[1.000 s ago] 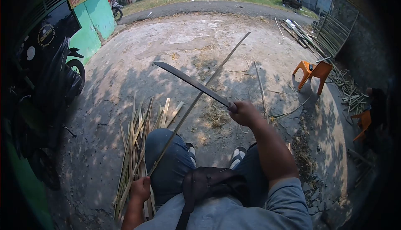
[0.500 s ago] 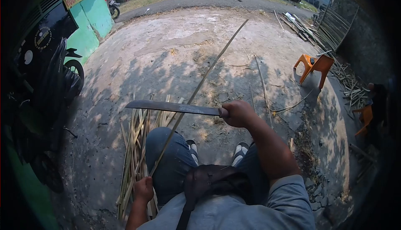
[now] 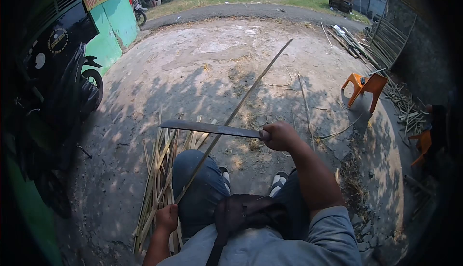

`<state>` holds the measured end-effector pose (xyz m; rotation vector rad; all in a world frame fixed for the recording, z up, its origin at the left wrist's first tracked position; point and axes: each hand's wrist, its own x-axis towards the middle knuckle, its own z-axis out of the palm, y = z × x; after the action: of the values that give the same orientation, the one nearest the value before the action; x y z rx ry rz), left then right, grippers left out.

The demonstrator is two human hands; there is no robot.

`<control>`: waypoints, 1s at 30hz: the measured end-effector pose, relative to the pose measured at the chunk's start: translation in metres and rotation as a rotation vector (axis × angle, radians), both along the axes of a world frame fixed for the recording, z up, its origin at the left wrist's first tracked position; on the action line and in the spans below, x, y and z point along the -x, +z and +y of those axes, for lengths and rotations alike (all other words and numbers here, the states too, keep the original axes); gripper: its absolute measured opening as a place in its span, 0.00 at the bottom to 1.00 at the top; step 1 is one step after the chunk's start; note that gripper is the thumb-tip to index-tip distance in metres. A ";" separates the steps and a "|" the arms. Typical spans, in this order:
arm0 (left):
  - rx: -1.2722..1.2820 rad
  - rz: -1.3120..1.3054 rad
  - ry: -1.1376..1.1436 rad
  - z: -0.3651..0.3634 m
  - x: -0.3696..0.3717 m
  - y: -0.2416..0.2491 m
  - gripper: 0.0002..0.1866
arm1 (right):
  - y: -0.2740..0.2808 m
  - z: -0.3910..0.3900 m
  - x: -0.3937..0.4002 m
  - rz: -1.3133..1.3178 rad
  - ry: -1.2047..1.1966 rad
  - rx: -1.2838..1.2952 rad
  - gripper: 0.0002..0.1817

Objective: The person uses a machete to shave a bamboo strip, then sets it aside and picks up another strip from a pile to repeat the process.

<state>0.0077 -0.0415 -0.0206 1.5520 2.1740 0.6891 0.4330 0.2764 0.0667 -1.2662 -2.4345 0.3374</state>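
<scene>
My right hand is closed around the handle of a machete, whose long blade points left. The blade lies across a long, thin bamboo strip, overlapping it above my left knee. Lower down, my left hand grips the near end of that strip, which slants up and away to the right past my left thigh. Beside my left leg, a bundle of split bamboo strips lies on the ground, partly behind my left hand and forearm.
An orange plastic chair stands ahead on the right, near scattered bamboo pieces along the wall. Loose strips lie on the concrete in front of me. A dark motorcycle is parked at left, by a green wall.
The view has tipped slightly upward. The machete has shifted a little to the right across the strip, and the strip's far tip sits slightly lower. Both hands keep their holds.
</scene>
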 end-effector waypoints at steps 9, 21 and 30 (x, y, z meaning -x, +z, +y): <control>0.022 0.026 0.004 0.000 -0.001 0.001 0.41 | -0.001 0.003 -0.008 0.040 0.019 0.006 0.12; 0.017 0.060 0.016 -0.001 -0.003 0.011 0.43 | -0.011 0.011 -0.010 0.032 0.041 0.039 0.08; 0.050 0.082 -0.004 -0.002 -0.006 0.020 0.39 | 0.002 0.014 -0.038 0.136 -0.160 0.098 0.09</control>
<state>0.0133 -0.0439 -0.0005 1.5842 2.2291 0.5748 0.4714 0.2904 0.0691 -1.4204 -2.2118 0.4862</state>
